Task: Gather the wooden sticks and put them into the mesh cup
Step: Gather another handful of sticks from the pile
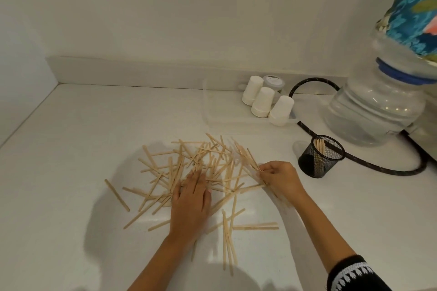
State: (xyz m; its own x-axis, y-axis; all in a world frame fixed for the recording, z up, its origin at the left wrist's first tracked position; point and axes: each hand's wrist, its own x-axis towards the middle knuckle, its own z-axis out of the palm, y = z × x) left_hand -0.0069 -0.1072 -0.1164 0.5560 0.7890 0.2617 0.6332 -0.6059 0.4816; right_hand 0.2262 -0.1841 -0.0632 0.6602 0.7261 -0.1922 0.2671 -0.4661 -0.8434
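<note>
Sticks (208, 168), flat wooden craft type, scattered in a loose heap across the white countertop (71, 137), a few strays lying apart near the front edge. Left hand (190, 203) palm-down on the pile, fingers straight and spread, pressing sticks, holding none. Right hand (279, 176) curled around a bunch of sticks (246, 157), which fan out up and to the left from the grip. Black mesh cup (320, 156) upright just right of the right hand, not touching it, a few sticks already standing inside. Behind: three upturned white paper cups (262, 101), a clear water jug (376, 101), black cable (378, 168) curving round the mesh cup.
</note>
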